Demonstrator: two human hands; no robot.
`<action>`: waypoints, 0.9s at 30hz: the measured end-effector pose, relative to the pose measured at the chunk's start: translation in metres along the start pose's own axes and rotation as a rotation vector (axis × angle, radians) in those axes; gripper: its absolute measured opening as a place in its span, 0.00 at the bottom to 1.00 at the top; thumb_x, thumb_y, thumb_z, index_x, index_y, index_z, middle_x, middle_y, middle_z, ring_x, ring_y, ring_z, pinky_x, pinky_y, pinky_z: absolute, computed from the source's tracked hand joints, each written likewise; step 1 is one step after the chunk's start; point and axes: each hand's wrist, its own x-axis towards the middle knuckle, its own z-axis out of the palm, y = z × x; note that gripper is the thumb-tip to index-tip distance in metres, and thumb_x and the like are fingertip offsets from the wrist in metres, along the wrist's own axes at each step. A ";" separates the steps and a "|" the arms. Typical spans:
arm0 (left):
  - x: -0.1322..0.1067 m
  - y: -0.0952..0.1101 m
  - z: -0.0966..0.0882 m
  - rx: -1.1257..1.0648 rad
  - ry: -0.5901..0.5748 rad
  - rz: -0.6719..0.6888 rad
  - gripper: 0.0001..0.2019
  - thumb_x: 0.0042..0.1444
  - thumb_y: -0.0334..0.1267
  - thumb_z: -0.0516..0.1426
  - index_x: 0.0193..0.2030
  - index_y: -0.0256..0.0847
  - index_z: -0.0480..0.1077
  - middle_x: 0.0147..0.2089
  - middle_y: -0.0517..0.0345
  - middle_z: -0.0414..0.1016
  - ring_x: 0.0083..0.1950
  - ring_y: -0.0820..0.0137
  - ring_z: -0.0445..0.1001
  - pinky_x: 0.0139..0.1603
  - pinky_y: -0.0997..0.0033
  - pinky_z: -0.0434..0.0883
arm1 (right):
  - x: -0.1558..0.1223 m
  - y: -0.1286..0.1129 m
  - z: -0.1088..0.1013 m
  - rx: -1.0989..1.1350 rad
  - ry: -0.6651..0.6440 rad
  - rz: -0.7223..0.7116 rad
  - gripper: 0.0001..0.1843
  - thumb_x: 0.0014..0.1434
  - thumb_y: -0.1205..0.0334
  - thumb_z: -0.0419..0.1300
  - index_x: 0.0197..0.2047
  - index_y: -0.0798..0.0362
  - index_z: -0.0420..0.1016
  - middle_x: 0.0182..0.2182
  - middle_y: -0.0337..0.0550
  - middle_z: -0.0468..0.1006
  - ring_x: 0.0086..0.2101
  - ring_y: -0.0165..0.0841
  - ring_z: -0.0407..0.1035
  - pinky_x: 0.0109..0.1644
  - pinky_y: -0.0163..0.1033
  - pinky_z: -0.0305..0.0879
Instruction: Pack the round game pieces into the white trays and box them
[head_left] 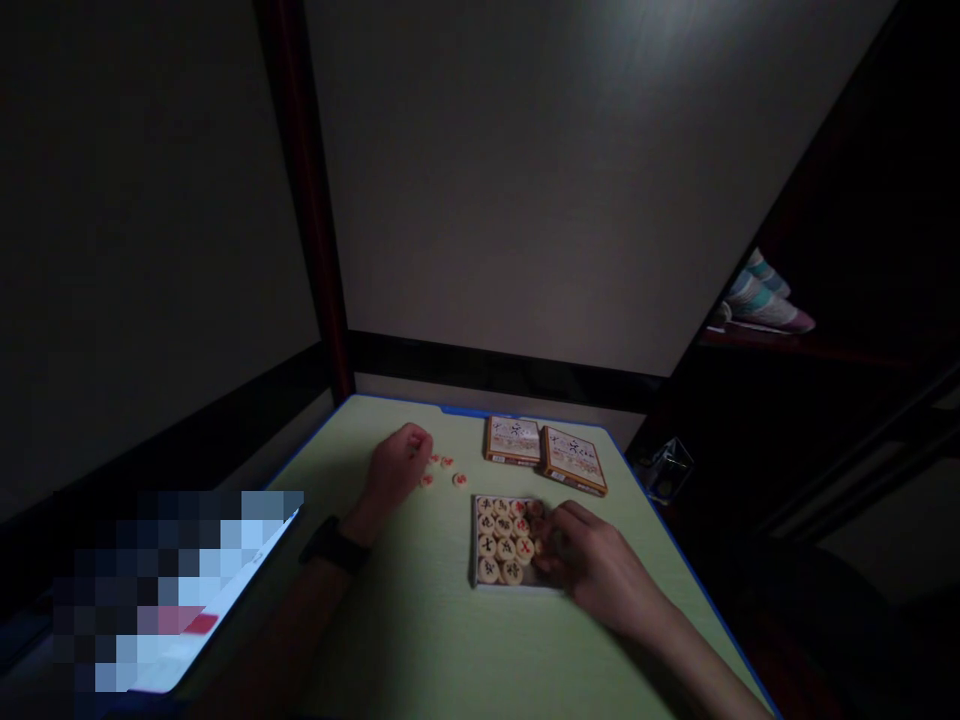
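A shallow tray [475, 540] of round wooden game pieces [501, 545] with black and red marks lies on a pale green table [420, 640]. My right hand [592, 565] rests on the tray's right side, fingers curled over pieces there. My left hand [394, 472], with a dark watch on the wrist, is closed in a loose fist beside several loose pieces with red marks [442, 470] on the table. What the fist holds is hidden.
Two flat printed boxes [544, 452] lie side by side at the table's far edge. A lit screen [187, 590] sits at the left. A small clear container [670, 470] stands off the right edge. Dark furniture surrounds the table; a wooden post [311, 200] rises behind.
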 end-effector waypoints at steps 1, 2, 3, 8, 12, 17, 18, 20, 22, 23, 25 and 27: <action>0.003 -0.005 -0.002 0.048 0.028 0.007 0.08 0.56 0.40 0.50 0.32 0.43 0.68 0.33 0.58 0.76 0.35 0.68 0.74 0.37 0.71 0.67 | 0.003 0.000 -0.005 -0.006 0.007 -0.017 0.09 0.51 0.72 0.61 0.37 0.52 0.71 0.39 0.44 0.75 0.38 0.37 0.72 0.41 0.37 0.65; 0.005 -0.009 -0.004 0.098 0.039 0.029 0.08 0.56 0.39 0.50 0.33 0.42 0.69 0.36 0.56 0.76 0.38 0.66 0.74 0.40 0.70 0.68 | 0.007 0.000 -0.009 -0.009 0.021 -0.039 0.09 0.52 0.71 0.61 0.37 0.51 0.72 0.38 0.44 0.76 0.38 0.37 0.72 0.41 0.37 0.65; 0.006 -0.014 -0.005 0.143 0.024 0.052 0.08 0.56 0.39 0.51 0.34 0.42 0.70 0.37 0.54 0.76 0.41 0.65 0.74 0.43 0.69 0.68 | 0.012 0.000 -0.013 -0.010 0.045 -0.060 0.07 0.53 0.70 0.61 0.37 0.51 0.73 0.37 0.44 0.77 0.38 0.37 0.72 0.40 0.37 0.64; 0.001 -0.029 -0.003 0.179 -0.333 0.163 0.13 0.47 0.46 0.62 0.37 0.41 0.72 0.39 0.54 0.76 0.40 0.64 0.74 0.43 0.68 0.68 | 0.043 0.011 -0.017 0.100 0.217 -0.079 0.06 0.59 0.61 0.57 0.31 0.51 0.73 0.28 0.41 0.78 0.30 0.34 0.71 0.35 0.37 0.62; -0.002 -0.028 -0.001 0.178 -0.436 0.232 0.09 0.46 0.40 0.63 0.32 0.40 0.69 0.36 0.56 0.74 0.39 0.65 0.72 0.41 0.69 0.66 | 0.052 0.027 -0.006 0.235 0.306 0.004 0.14 0.59 0.51 0.57 0.27 0.51 0.71 0.23 0.40 0.77 0.25 0.34 0.69 0.31 0.37 0.61; -0.006 -0.017 -0.005 0.187 -0.456 0.217 0.07 0.48 0.35 0.60 0.27 0.40 0.64 0.33 0.57 0.70 0.38 0.66 0.69 0.40 0.69 0.64 | 0.049 0.042 0.006 0.329 0.378 0.095 0.20 0.56 0.42 0.58 0.27 0.51 0.71 0.22 0.42 0.76 0.23 0.34 0.68 0.28 0.37 0.60; -0.007 -0.015 -0.006 0.189 -0.455 0.220 0.08 0.49 0.35 0.60 0.27 0.41 0.63 0.34 0.57 0.70 0.38 0.65 0.69 0.40 0.68 0.64 | 0.049 0.044 0.007 0.345 0.386 0.103 0.21 0.56 0.41 0.59 0.27 0.52 0.71 0.22 0.42 0.76 0.23 0.34 0.67 0.28 0.37 0.60; -0.009 -0.013 -0.007 0.189 -0.446 0.223 0.07 0.53 0.36 0.58 0.28 0.41 0.63 0.35 0.55 0.70 0.38 0.65 0.69 0.40 0.67 0.65 | 0.050 0.047 0.009 0.378 0.393 0.118 0.22 0.55 0.40 0.59 0.26 0.52 0.71 0.21 0.42 0.75 0.23 0.34 0.67 0.27 0.36 0.59; -0.010 -0.012 -0.006 0.190 -0.435 0.213 0.06 0.56 0.37 0.56 0.29 0.41 0.63 0.36 0.54 0.71 0.39 0.64 0.70 0.41 0.67 0.66 | 0.051 0.048 0.011 0.403 0.389 0.131 0.22 0.55 0.40 0.60 0.26 0.53 0.71 0.21 0.41 0.74 0.23 0.33 0.66 0.27 0.36 0.58; -0.010 -0.012 -0.006 0.193 -0.434 0.206 0.06 0.56 0.37 0.56 0.30 0.41 0.63 0.36 0.54 0.71 0.40 0.64 0.70 0.42 0.66 0.66 | 0.052 0.049 0.012 0.412 0.390 0.135 0.23 0.55 0.40 0.60 0.26 0.53 0.71 0.21 0.41 0.74 0.23 0.32 0.66 0.27 0.35 0.58; -0.009 -0.013 -0.004 0.203 -0.433 0.199 0.04 0.57 0.36 0.56 0.32 0.40 0.64 0.37 0.53 0.73 0.41 0.64 0.71 0.44 0.66 0.68 | 0.051 0.049 0.014 0.420 0.394 0.131 0.23 0.55 0.40 0.60 0.26 0.53 0.71 0.21 0.41 0.75 0.23 0.32 0.66 0.27 0.35 0.59; -0.008 -0.015 -0.002 0.215 -0.401 0.212 0.02 0.58 0.35 0.56 0.36 0.39 0.67 0.41 0.52 0.74 0.44 0.64 0.72 0.48 0.65 0.69 | 0.050 0.048 0.016 0.422 0.393 0.116 0.23 0.56 0.40 0.60 0.26 0.53 0.71 0.22 0.41 0.75 0.24 0.32 0.66 0.27 0.35 0.59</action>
